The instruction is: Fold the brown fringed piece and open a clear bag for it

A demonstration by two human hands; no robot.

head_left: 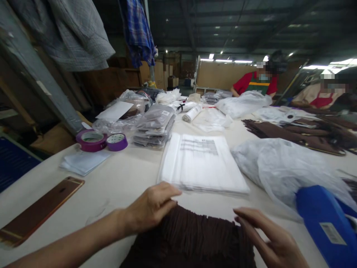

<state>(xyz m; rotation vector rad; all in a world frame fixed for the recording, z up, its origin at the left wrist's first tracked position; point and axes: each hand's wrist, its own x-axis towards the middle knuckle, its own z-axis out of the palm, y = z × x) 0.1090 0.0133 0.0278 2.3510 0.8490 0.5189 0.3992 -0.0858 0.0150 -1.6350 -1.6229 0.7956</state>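
A dark brown fringed piece of fabric (200,238) lies on the table right in front of me, its strands pointing away from me. My left hand (150,206) pinches its far left corner between thumb and fingers. At the far right corner is my right hand (272,236), fingers stretched out and thumb a little apart, close against the fabric's edge; whether it touches is hard to see. Just beyond the fabric sits a stack of white plastic bags (203,163) with printed text on the top one.
Left on the table (122,178) are a phone (39,210), purple tape rolls (117,142), papers (83,162) and bagged items (153,124). At right are clear plastic (281,167), a blue object with a label (323,223) and brown fringed items (290,136). Two people work beyond.
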